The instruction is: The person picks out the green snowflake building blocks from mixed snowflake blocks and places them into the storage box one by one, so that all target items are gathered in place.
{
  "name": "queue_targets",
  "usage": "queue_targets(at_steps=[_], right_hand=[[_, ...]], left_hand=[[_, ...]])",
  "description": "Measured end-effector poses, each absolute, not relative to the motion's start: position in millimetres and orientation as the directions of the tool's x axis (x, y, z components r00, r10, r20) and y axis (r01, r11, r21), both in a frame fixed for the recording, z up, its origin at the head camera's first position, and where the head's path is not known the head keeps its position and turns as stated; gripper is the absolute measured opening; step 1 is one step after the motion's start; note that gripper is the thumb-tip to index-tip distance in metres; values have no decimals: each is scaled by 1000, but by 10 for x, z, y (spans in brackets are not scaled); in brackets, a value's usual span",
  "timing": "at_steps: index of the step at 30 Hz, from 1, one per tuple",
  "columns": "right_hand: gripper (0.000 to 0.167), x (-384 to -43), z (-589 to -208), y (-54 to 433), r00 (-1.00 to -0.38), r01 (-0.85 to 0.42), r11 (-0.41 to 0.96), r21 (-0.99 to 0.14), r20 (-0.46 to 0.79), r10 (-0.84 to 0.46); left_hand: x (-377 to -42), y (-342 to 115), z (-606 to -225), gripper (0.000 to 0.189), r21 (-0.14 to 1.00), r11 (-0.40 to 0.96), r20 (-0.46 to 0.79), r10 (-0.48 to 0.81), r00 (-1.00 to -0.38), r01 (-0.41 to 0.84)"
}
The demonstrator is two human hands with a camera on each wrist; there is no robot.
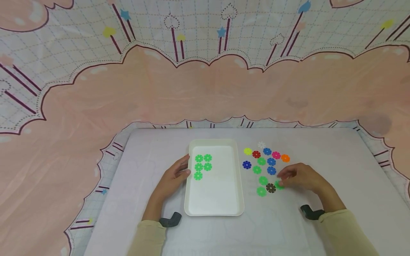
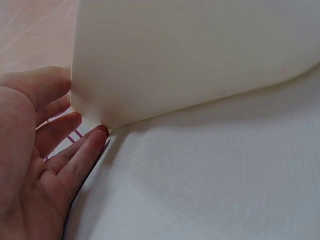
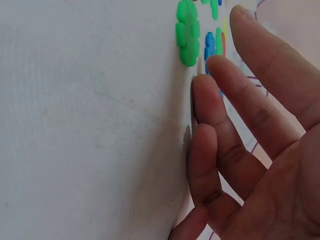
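Observation:
A white rectangular tray lies on the table, with several green flower-shaped discs in its upper left part. My left hand rests against the tray's left side. In the left wrist view, its fingertips touch the outer wall of the tray. On the right, my right hand hovers just over a green disc, partly hidden by the fingers. The right wrist view shows relaxed fingers with nothing between them and a green disc just beyond.
Right of the tray lie loose discs: several green, several blue, a brown one, a red one, a yellow one, a pink one, an orange one and a white one. A white cloth covers the table.

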State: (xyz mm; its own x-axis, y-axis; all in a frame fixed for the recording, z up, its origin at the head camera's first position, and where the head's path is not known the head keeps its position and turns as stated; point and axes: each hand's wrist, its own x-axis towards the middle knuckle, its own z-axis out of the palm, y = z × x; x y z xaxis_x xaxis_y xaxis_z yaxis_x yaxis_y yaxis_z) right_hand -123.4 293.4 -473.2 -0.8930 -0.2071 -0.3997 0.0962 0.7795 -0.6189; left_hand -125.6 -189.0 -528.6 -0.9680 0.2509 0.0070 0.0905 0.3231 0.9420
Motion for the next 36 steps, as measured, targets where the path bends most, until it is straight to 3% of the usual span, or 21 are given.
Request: queue_targets(at_steps=[14,36], right_hand=[[26,-1269,-4765,2899,-887,52,801,-596,-396,-237],[20,-1277,-4757,2888,-879,71,798,-598,-415,-233]], left_hand=[[-1247,-1884,-5253,60,941,326,4,249,-969,88],[-1254,-1889,-5281,60,937,345,-29,236,-971,56]])
